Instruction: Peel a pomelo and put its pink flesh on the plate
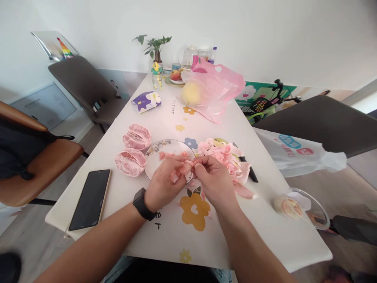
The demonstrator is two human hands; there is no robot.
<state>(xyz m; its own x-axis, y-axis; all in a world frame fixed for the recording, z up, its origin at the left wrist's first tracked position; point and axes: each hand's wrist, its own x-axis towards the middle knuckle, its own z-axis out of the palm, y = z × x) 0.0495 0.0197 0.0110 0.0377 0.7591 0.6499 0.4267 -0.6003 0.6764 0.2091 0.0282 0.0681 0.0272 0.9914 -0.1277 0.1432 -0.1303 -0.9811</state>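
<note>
Near the frame's centre, the left hand and right hand grip a pink pomelo segment together above a small plate.

Table centre: plate with pomelo flesh on it; left hand and right hand above its near rim, pomelo piece pinched between them.
Left of plate: two pomelo halves, one behind the other.
Right of plate: pile of pomelo peel, touching the rim; knife beyond it, partly under.
Left edge, near: smartphone.
Right edge, near: round plastic lid.
Far left: tissue pack.
Far right: plastic bag around whole pomelo.
Far end: potted plant, bottle, fruit dish, kettle.
</note>
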